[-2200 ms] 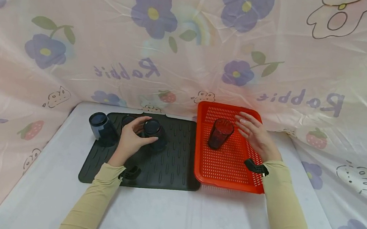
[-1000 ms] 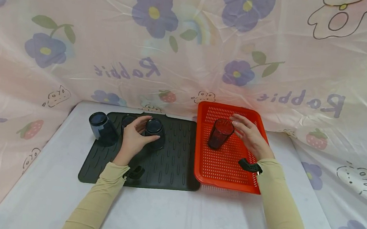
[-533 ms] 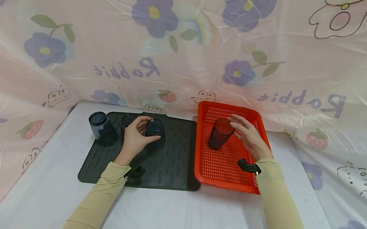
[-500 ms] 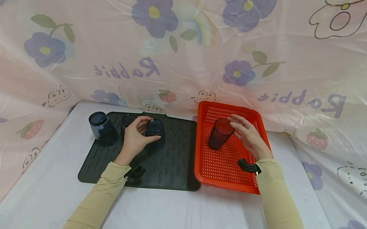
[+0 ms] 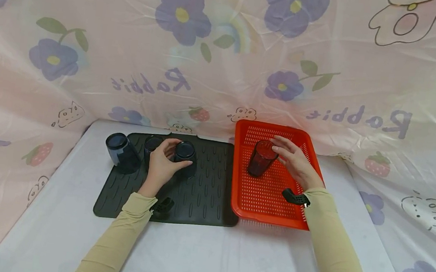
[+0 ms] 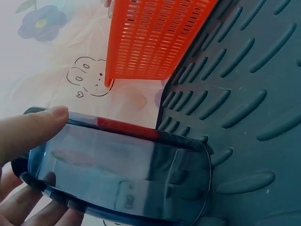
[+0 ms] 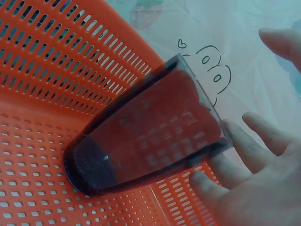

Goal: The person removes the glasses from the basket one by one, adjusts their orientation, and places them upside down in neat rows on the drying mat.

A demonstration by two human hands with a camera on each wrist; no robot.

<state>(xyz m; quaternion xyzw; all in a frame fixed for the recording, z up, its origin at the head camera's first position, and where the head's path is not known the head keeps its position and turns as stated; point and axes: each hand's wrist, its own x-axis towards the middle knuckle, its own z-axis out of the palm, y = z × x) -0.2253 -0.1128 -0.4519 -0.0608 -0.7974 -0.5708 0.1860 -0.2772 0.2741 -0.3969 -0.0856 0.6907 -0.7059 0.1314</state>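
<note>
On the dark drying mat [image 5: 211,189], a dark blue glass [image 5: 185,151] stands upside down, base up. My left hand [image 5: 162,165] holds it near its base, thumb on one side and fingers on the other; the left wrist view shows its clear wall and its rim against the mat. In the red basket [image 5: 236,204], another dark glass [image 5: 260,161] stands with its mouth up, slightly tilted. Beside its rim is my right hand [image 5: 298,164], fingers spread. In the right wrist view the fingertips [image 7: 230,128] are at the rim and the thumb is well apart from it.
Two more dark glasses are at the mat's left: one glass [image 5: 122,153] at the edge, and another glass [image 5: 152,143] partly hidden behind my left hand. A white table [image 5: 202,261] lies in front. A patterned curtain [image 5: 225,78] rises behind.
My left hand and its glass have shifted slightly right and settled on the mat. My right hand has moved left to the rim of the basket's glass, then stayed nearly still.
</note>
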